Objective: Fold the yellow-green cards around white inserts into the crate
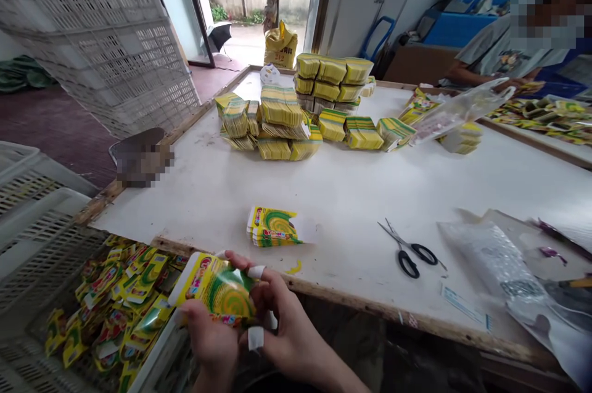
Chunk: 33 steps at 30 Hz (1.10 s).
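Both my hands hold one yellow and green printed packet (217, 288) just in front of the table's near edge. My left hand (210, 340) grips it from below, fingers curled under it. My right hand (282, 319), with white tape on two fingertips, pinches its right end. A small stack of the same packets (272, 227) lies flat on the white table (351, 195) just beyond my hands. Black-handled scissors (409, 251) lie to the right of that stack.
A white crate (55, 239) at lower left holds several loose packets (115, 306). Bundled packet stacks (305, 109) fill the far middle of the table. Clear plastic bags (504, 263) lie at right. Another person (504, 47) works at the far right. A tilted white crate (102, 29) leans at upper left.
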Tool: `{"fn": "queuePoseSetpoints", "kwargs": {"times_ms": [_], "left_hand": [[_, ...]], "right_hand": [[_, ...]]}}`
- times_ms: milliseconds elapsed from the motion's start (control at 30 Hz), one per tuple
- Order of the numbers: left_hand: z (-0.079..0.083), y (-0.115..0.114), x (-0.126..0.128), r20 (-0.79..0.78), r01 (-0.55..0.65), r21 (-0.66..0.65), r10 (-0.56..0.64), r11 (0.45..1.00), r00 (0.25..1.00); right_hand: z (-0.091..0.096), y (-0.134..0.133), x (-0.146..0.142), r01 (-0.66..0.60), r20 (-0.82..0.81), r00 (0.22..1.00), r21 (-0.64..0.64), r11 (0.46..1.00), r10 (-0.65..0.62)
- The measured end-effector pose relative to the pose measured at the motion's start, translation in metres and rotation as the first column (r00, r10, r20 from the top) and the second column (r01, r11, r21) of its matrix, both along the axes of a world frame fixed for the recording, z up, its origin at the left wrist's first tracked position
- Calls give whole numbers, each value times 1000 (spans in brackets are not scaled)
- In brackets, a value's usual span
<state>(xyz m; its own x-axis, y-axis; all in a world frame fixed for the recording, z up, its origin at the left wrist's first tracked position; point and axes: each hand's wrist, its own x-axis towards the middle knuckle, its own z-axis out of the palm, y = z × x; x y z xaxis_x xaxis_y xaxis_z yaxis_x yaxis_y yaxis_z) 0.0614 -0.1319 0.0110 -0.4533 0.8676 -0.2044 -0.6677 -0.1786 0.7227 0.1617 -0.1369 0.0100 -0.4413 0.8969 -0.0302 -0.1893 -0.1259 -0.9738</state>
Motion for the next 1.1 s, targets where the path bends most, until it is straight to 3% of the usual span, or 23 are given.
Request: {"fn": "queuePoseSetpoints", "kwargs": {"times_ms": [100,233,400,533,700,833,933,1033,1100], "left_hand": [[6,4,-1,-17,-49,-13,48,999,999],[0,2,-4,-60,5,-103,-11,995,998],[-6,-9,1,-53,67,-190,-78,979,996],[-21,-16,3,-113,178,-226,-208,958,972],[-41,-20,-4,-277,139,-230,-202,963,939],[-45,-23,-5,-264,194,-231,-254,953,930],[-47,-27,-1,-239,234,-264,-298,936,924],[-50,-28,0,-312,177,-295,-270,939,911],[-47,-25,-5,-352,231,-280,-323,932,879]], "right_hand": [[-3,-10,-4,-14,-5,1000,-61,998,13],[-10,-10,-7,-32,-70,997,-159,987,21],[-8,1,6,54,-195,975,-256,965,-106],[-4,8,22,131,-143,975,-246,960,-170],[-3,1,23,96,-171,977,-199,975,-131],[-2,1,21,117,-169,974,-202,972,-152],[-6,5,21,158,-100,980,-150,976,-174],[-14,10,24,263,123,956,43,964,-266],[-16,14,32,295,262,905,179,939,-334]]}}
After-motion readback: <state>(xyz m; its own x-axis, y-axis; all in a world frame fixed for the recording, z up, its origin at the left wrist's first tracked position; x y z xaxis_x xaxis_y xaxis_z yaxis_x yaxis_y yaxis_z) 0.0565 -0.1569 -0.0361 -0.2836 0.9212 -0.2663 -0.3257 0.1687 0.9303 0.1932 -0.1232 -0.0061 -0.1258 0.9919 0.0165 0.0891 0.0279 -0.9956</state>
